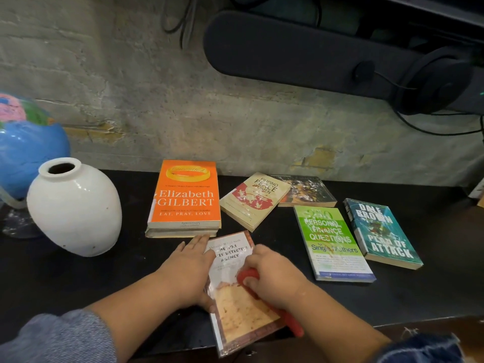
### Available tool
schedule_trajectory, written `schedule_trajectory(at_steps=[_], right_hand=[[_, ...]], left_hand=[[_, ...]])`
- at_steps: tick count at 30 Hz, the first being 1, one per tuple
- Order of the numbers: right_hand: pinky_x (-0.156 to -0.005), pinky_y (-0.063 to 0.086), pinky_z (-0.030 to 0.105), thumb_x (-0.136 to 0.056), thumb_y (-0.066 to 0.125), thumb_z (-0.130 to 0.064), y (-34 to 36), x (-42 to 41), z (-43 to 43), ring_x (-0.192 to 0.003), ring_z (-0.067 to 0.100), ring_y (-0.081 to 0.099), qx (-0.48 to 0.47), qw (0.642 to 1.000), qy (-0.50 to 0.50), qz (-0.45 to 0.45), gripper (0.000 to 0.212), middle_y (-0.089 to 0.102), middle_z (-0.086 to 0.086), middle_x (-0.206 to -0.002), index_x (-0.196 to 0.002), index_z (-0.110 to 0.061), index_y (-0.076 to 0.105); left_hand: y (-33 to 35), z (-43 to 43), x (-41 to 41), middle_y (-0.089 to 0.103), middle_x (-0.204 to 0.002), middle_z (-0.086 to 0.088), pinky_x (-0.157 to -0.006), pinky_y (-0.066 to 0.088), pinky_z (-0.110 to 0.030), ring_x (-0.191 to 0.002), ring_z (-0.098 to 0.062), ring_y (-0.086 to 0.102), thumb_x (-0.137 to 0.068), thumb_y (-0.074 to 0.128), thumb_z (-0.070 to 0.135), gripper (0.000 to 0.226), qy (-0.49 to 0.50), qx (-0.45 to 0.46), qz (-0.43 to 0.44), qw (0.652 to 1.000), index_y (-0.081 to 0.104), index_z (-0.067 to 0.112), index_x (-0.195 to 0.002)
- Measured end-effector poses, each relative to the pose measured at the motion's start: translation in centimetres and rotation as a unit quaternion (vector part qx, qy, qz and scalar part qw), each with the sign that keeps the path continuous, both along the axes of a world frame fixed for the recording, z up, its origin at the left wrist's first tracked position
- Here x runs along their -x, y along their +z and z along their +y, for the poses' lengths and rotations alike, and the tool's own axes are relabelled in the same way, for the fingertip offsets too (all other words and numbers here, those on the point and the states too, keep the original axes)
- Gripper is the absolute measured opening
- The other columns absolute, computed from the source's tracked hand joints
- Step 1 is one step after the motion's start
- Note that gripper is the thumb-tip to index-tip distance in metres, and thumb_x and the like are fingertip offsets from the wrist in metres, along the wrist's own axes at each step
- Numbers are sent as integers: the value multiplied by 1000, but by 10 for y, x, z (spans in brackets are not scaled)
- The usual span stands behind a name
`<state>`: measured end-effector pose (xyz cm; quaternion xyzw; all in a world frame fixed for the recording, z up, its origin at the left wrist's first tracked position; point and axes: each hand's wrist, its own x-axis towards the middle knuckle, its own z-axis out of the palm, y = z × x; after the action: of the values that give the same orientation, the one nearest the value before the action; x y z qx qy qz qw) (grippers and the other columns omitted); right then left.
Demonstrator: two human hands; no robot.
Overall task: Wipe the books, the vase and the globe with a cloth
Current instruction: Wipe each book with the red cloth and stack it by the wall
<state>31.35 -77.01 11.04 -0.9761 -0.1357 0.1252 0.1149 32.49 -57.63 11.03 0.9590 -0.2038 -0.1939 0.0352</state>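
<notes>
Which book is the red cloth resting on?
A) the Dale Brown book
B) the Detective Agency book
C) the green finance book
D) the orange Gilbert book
B: the right hand grips the cloth against the Detective Agency book, while the left hand lies flat along its left edge.

Left of the orange Elizabeth Gilbert book [184, 195], a bare strip of black counter [131, 258] runs front to back, bounded by the white vase [74, 208] and the globe [26, 145] behind the vase. Just right of the orange book, the Filipino Peace Women book [255, 200] leaves only a narrow gap. In front, the detective agency paperback [235, 292], the left hand [188, 268] and the right hand [269, 276] gripping a red cloth [293, 323] fill the space. Farther right, the green finance book [332, 242] and the Dale Brown paperback [382, 231] leave a slim wedge between them.
</notes>
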Motion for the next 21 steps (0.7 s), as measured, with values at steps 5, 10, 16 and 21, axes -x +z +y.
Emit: schedule_trajectory(at_steps=[5, 10, 16, 21], right_hand=[[-94, 49, 32, -96, 56, -31, -6, -7, 12, -110, 18, 55, 4, 1000, -9, -16, 33, 43, -6, -129, -129, -23, 57], [-92, 47, 30, -96, 56, -31, -3, -16, 13, -111, 19, 55, 8, 999, -25, -25, 32, 43, -4, -133, -126, -22, 60], [-94, 49, 35, -94, 57, -33, -6, -14, 20, -108, 19, 55, -3, 1000, 26, 8, 32, 45, -5, -123, -125, -24, 60], [-93, 48, 35, -96, 55, -29, -8, -9, 28, -110, 22, 54, 7, 999, 30, -21, 33, 44, -2, -125, -127, -21, 57]], left_hand=[[-1, -1, 1, -11, -161, -7, -119, -2, -40, -148, -24, -10, -70, 73, 60, 105, 7, -4, 7, 1000, 17, 22, -150], [-1, 0, 0, -8, -162, -6, -121, 0, -42, -148, -24, -9, -70, 73, 60, 104, 6, -6, 11, 1000, 18, 22, -150], [-4, 0, 0, -4, -162, -8, -120, 3, -42, -149, -26, -4, -69, 74, 60, 105, 14, -7, 5, 1000, 18, 23, -150], [-3, 3, -2, 2, -161, -5, -119, 11, -39, -148, -25, 5, -65, 78, 58, 103, 27, 25, 27, 999, 23, 26, -146]])
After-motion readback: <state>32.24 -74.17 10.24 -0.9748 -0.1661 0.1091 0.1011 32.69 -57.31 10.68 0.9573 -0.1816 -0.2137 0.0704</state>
